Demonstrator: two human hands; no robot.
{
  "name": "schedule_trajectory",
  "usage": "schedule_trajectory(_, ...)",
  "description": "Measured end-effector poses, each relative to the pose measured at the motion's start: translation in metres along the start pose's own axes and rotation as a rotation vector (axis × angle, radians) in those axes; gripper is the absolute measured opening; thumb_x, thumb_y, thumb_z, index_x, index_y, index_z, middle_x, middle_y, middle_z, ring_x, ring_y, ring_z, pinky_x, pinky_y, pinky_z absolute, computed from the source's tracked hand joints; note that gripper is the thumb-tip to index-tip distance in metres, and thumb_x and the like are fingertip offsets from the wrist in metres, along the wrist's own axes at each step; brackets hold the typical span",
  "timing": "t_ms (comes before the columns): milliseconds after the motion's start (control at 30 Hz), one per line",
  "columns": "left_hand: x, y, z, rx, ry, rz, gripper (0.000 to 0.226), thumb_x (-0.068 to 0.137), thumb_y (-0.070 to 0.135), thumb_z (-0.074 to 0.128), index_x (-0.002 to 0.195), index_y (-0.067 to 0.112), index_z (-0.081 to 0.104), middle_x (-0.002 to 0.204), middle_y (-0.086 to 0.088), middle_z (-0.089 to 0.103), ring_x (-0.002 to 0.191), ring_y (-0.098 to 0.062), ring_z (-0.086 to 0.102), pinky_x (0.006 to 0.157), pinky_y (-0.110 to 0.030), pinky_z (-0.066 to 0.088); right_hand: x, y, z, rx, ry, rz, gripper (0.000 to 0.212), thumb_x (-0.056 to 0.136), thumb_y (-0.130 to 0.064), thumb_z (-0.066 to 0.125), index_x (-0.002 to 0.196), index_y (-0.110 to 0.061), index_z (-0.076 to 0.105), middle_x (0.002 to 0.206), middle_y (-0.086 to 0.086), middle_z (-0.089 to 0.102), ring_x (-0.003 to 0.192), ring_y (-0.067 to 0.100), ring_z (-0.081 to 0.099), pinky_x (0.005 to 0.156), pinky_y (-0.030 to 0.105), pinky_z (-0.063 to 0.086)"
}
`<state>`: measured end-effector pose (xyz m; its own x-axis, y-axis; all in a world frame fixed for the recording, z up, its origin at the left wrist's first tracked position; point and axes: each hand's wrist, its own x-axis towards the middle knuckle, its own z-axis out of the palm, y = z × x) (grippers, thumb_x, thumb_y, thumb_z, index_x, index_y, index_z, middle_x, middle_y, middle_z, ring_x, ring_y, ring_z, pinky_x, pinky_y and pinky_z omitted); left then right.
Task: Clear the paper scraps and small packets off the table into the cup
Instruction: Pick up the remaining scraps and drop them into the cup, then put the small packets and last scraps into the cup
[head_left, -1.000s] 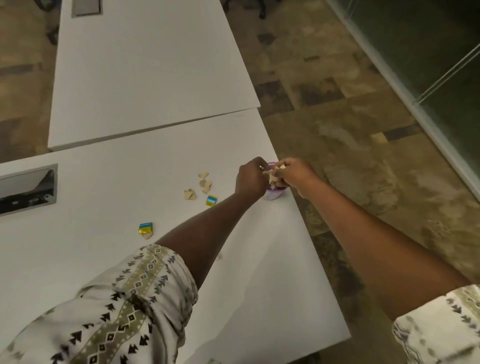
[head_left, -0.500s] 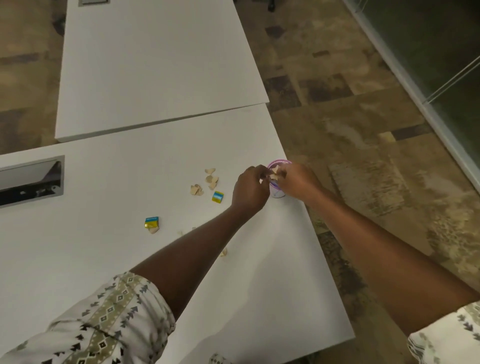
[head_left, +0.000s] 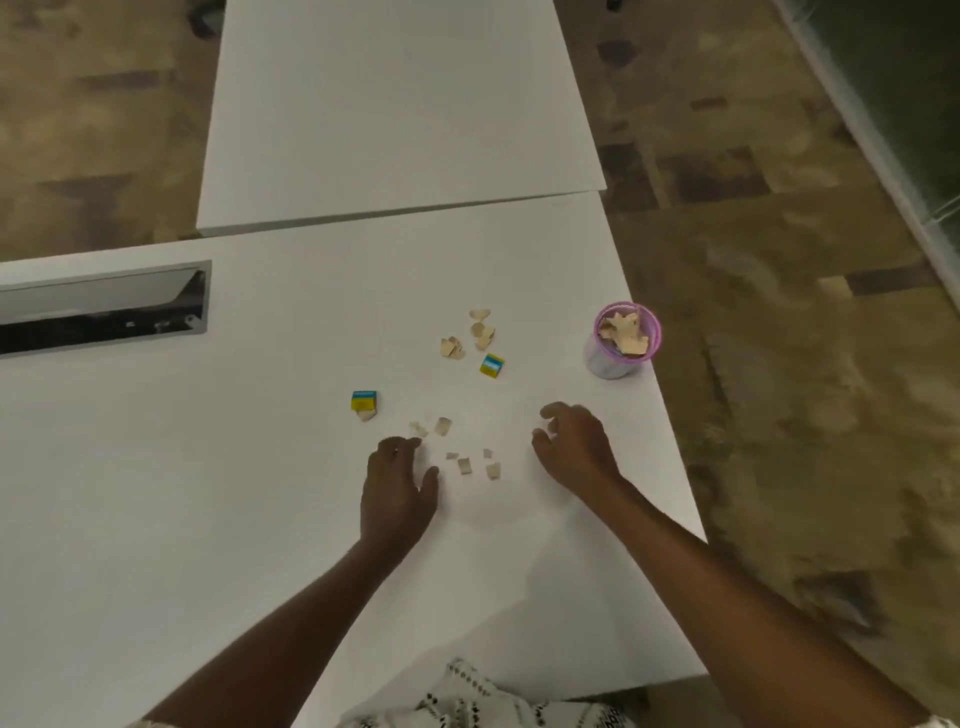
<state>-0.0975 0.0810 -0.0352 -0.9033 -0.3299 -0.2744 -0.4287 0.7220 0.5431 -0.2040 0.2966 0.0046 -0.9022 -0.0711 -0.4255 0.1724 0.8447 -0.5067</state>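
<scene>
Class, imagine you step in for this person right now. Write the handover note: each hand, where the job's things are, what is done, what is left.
Left hand: open, empty, over the table beside the near scraps.
Right hand: open, empty, on their other side.
Cup: upright near the table's right edge, already holding scraps.
Left to clear: the near scraps between the hands, the far scraps, two blue-and-yellow packets, with one scrap against the left packet.
</scene>
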Motion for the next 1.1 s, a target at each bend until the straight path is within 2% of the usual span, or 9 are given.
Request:
schedule_trajectory(100, -0.01, -0.047, -0.007, 0.102, -0.009, -0.102, 0.073, 0.09, 0.034, 0.065, 0.151, 0.007, 0.033, 0.161, -0.016, 0.029, 0.147, -0.034, 0.03, 0.118, -0.045, 0.033, -0.021, 0.003, 0.041, 0.04, -0.06, 0.13, 0.038, 0.091, -0.019, 0.06, 0.127, -0.01, 0.058, 0.123, 0.013, 0.056, 0.108, 0.029, 0.061, 0.089, 0.028, 0.047)
schedule_trajectory(233, 0.01, -0.081, -0.023, 0.117, -0.02, -0.107, 0.079, 0.093, 0.034, 0.059, 0.156, 0.01, 0.019, 0.165, -0.014, 0.018, 0.149, -0.034, 0.024, 0.118, -0.048, 0.031, -0.033, -0.011, 0.079, 0.097, -0.037, 0.148, 0.041, 0.089, -0.008, 0.056, 0.131, -0.009, 0.053, 0.125, 0.012, 0.048, 0.107, 0.029, 0.059, 0.083, 0.024, 0.042)
schedule_trajectory(367, 0.04, -0.08, -0.037, 0.083, -0.039, -0.105, 0.071, 0.092, 0.029, 0.056, 0.154, 0.011, 0.025, 0.159, -0.01, 0.028, 0.142, -0.033, 0.032, 0.112, -0.046, 0.037, -0.027, -0.043, 0.101, 0.105, -0.067, 0.047, 0.042, 0.086, 0.001, 0.048, 0.126, -0.008, 0.057, 0.122, 0.014, 0.049, 0.106, 0.029, 0.057, 0.08, 0.021, 0.037)
schedule_trajectory(533, 0.051, -0.07, -0.041, 0.066, -0.051, -0.036, 0.062, 0.092, 0.02, 0.057, 0.148, 0.01, 0.034, 0.152, -0.01, 0.037, 0.135, -0.032, 0.038, 0.106, -0.043, 0.041, -0.012, -0.066, 0.101, 0.067, 0.011, -0.217, 0.048, 0.084, 0.0, 0.053, 0.13, -0.012, 0.059, 0.126, 0.012, 0.053, 0.116, 0.029, 0.053, 0.096, 0.036, 0.048)
schedule_trajectory(667, 0.05, -0.068, -0.043, 0.056, -0.036, 0.001, 0.05, 0.091, 0.016, 0.057, 0.138, 0.008, 0.042, 0.142, -0.012, 0.044, 0.127, -0.034, 0.043, 0.101, -0.043, 0.043, 0.003, -0.067, 0.095, -0.206, -0.19, -0.386, 0.07, 0.09, -0.015, 0.057, 0.154, -0.02, 0.029, 0.162, 0.009, 0.019, 0.15, 0.027, 0.017, 0.121, 0.038, 0.023)
schedule_trajectory(800, 0.046, -0.07, -0.04, 0.065, -0.055, 0.026, 0.051, 0.092, 0.018, 0.056, 0.139, 0.007, 0.041, 0.143, -0.011, 0.045, 0.128, -0.032, 0.042, 0.104, -0.043, 0.043, 0.006, -0.073, 0.099, -0.475, -0.43, -0.525, 0.089, 0.087, -0.031, 0.061, 0.158, -0.023, 0.008, 0.166, 0.006, -0.005, 0.153, 0.031, -0.005, 0.123, 0.051, 0.009)
schedule_trajectory(933, 0.043, -0.07, -0.039, 0.077, -0.068, 0.034, 0.051, 0.092, 0.021, 0.057, 0.139, 0.007, 0.041, 0.142, -0.011, 0.045, 0.127, -0.031, 0.043, 0.103, -0.044, 0.044, -0.013, -0.067, 0.116, -0.586, -0.431, -0.663, 0.088, 0.09, -0.042, 0.059, 0.158, -0.018, 0.008, 0.166, 0.008, -0.006, 0.152, 0.032, -0.004, 0.123, 0.047, 0.015)
schedule_trajectory(1000, 0.041, -0.07, -0.038, 0.078, -0.073, 0.037, 0.049, 0.092, 0.021, 0.057, 0.137, 0.007, 0.042, 0.14, -0.011, 0.045, 0.126, -0.031, 0.044, 0.102, -0.043, 0.045, -0.027, -0.059, 0.126, -0.631, -0.376, -0.712, 0.077, 0.096, -0.039, 0.056, 0.157, -0.015, 0.015, 0.166, 0.009, 0.0, 0.153, 0.032, 0.002, 0.117, 0.044, 0.028)
schedule_trajectory(1100, 0.036, -0.069, -0.035, 0.095, -0.081, 0.046, 0.05, 0.093, 0.021, 0.057, 0.139, 0.007, 0.042, 0.143, -0.011, 0.045, 0.13, -0.031, 0.043, 0.106, -0.042, 0.044, -0.044, -0.046, 0.132, -0.601, -0.243, -0.824, 0.054, 0.093, -0.007, 0.057, 0.146, -0.008, 0.043, 0.158, 0.016, 0.031, 0.145, 0.034, 0.034, 0.083, 0.037, 0.057)
